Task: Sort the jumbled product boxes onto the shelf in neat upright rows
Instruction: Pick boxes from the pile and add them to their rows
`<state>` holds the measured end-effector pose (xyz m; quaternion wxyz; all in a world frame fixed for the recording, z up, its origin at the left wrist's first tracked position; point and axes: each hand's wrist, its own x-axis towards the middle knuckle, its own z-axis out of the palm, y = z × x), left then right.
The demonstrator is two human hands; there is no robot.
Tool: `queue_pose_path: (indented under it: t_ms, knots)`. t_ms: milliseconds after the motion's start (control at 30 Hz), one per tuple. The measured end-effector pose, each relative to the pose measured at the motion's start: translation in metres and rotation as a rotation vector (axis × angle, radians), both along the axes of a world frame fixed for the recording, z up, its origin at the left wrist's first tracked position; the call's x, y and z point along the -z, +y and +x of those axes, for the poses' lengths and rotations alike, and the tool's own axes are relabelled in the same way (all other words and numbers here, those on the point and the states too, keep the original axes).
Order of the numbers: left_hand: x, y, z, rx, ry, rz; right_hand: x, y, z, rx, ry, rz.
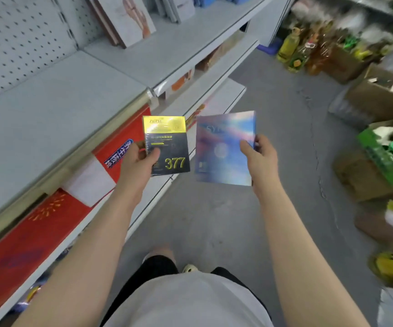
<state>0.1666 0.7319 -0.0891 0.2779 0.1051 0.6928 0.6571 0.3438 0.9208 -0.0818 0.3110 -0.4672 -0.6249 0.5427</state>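
Left hand (136, 161) pinching dark box (168, 147) marked 377; right hand (260, 159) gripping iridescent box (223, 149) at its 3 o'clock edge. Shelf (56, 109) at 10 o'clock.

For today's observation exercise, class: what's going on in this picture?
A person stands in a shop aisle holding one box in each hand. The left hand grips a dark box with a gold top and "377" on it; the right hand grips a shiny blue box. Both are held up over the floor, beside a grey shelf, not yet placed. A few boxes already stand further along it.
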Motion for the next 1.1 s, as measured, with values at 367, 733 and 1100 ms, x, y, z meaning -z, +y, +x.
queue_pose_path:
  t_ms: [367,733,1100]
  knots:
    - [0.014,0.226,-0.068,0.128,-0.013,-0.003,0.004,0.196,-0.038,0.134,0.016,0.009]
    - [-0.003,0.474,-0.123,0.267,0.0,0.001,-0.01,0.401,-0.071,0.283,-0.013,0.006]
    - [-0.017,0.688,-0.159,0.034,0.022,-0.003,-0.018,0.661,-0.14,0.064,0.01,0.019]
